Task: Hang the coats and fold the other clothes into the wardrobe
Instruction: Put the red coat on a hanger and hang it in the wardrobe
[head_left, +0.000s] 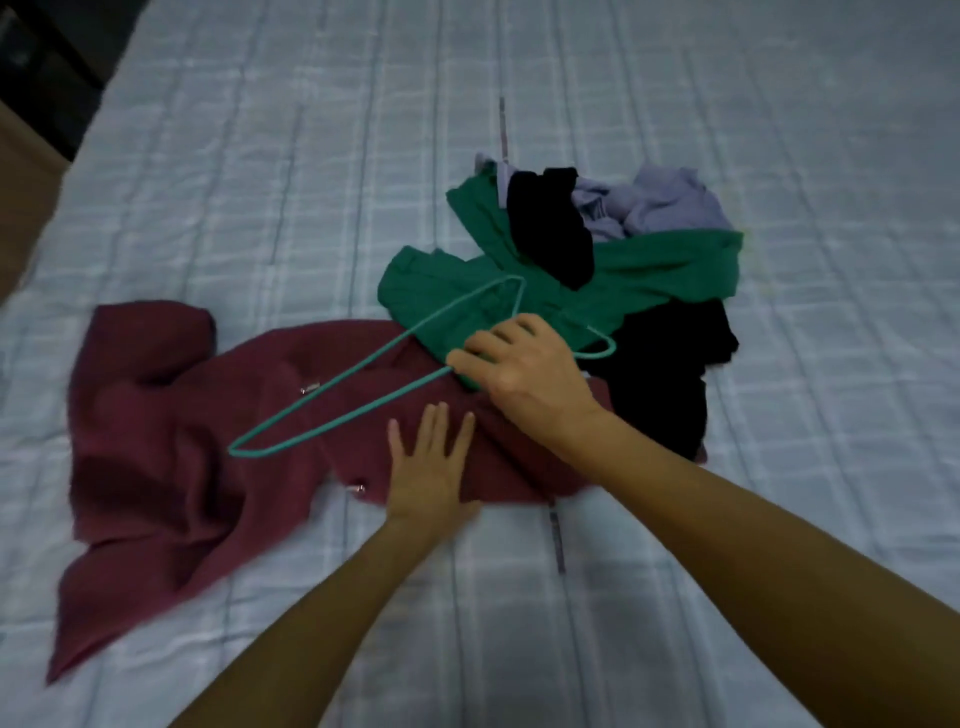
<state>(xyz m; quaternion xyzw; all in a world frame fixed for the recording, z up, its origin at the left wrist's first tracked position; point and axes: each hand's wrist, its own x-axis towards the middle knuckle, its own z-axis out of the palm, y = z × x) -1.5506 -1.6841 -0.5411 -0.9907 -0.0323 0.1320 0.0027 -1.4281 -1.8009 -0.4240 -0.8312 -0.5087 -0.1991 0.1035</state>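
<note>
Head view looks steeply down, close over the bed (675, 78); single view.

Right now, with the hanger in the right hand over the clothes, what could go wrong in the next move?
1. The right hand grips the green hanger where it lies on the green garment; lifting may drag that cloth along.
2. The hanger's hook lies against the black garment and could snag it.
3. The left hand presses only one part of the maroon coat, so the rest may bunch up.

One maroon coat (171, 447) lies on the bed (260, 156), with one green hanger (322, 410), two hands, one green garment (649, 265), two black garments and one lilac garment (665, 205).
</note>
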